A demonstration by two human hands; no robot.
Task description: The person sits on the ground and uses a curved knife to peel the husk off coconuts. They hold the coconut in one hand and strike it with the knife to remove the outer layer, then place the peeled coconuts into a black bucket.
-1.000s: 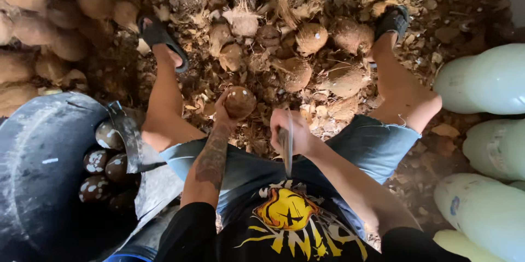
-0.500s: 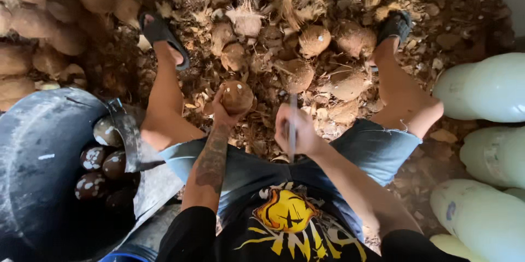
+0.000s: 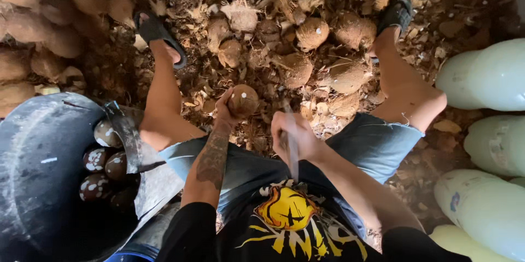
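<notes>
- Far left: dark round tub [image 3: 38, 147], holds several peeled brown coconuts with white patches [image 3: 101, 158]; grey metal sheet [image 3: 128, 136] leans on tub rim.
- Behind tub: pile of unhusked coconuts [image 3: 49, 38] on floor.
- Left hand [image 3: 225, 110]: grip closed around small round husked coconut [image 3: 243, 100], held up above the husk litter between the knees; pale spots face camera.
- Right hand [image 3: 292, 136]: grip closed on handle of long blade [image 3: 290, 131], blurred, long axis pointing away from body.
- Key relation: coconut lies left of and just beyond blade; left hand nearer, touching it.
- Centre floor: husk scraps, more coconuts [image 3: 311, 33].
- Right: pale plastic jugs [image 3: 486, 76].
</notes>
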